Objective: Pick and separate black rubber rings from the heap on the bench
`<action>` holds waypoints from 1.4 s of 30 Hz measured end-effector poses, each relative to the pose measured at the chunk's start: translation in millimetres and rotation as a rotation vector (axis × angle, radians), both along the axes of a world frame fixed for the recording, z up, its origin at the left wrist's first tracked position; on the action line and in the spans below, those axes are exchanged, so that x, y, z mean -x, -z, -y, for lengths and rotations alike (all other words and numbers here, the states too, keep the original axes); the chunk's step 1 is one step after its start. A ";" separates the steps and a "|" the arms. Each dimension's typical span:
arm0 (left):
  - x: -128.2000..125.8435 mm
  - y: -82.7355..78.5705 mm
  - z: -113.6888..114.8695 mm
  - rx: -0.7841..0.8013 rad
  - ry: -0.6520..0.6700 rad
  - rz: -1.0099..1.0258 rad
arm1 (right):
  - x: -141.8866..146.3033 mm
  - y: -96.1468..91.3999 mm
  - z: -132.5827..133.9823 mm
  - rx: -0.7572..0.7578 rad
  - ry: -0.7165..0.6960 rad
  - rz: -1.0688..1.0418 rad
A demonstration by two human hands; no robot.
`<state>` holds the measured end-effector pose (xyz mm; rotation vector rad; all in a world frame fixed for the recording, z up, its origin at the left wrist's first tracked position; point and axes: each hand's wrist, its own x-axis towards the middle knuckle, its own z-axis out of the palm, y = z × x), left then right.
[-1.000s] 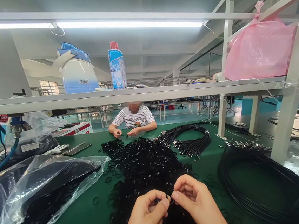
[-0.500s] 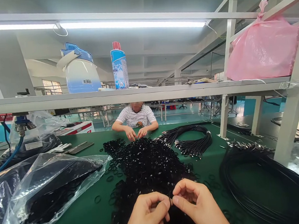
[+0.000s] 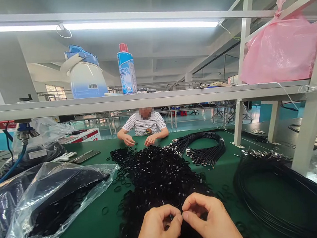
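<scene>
Fingertips (image 3: 178, 219) of the left hand (image 3: 158, 233) and right hand (image 3: 213, 224) pinch tightly on a barely visible black ring (image 3: 181, 211) above the pile of rings (image 3: 158, 171), where a slack grip could drop it among lookalikes.

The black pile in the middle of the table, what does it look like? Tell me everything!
The pile of rings is a heap of countless small, thin black loops, shiny and rubbery-looking, tangled together. It lies on the green table, with loose rings scattered round its edges. The left hand and right hand rest on its near end, fingers pinched together.
</scene>
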<state>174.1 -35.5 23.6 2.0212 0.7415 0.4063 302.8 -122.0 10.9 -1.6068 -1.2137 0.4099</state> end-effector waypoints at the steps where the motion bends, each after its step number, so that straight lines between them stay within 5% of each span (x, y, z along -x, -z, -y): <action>1: -0.4 0.9 0.2 -0.062 -0.011 -0.012 | 0.4 0.1 0.0 0.007 0.000 0.018; 7: -1.8 5.1 2.6 -0.268 -0.046 0.022 | 2.5 5.8 -0.1 -0.038 0.034 0.245; 20: -2.2 7.8 5.1 -0.318 -0.063 -0.002 | 5.0 21.0 -3.9 -0.109 0.103 0.384; 28: -2.1 8.7 5.3 -0.321 -0.062 -0.001 | 16.4 42.6 -12.3 -0.222 0.294 0.592; 42: 0.2 7.4 2.9 -0.373 -0.059 0.057 | 18.4 41.0 -13.1 -0.180 0.265 0.518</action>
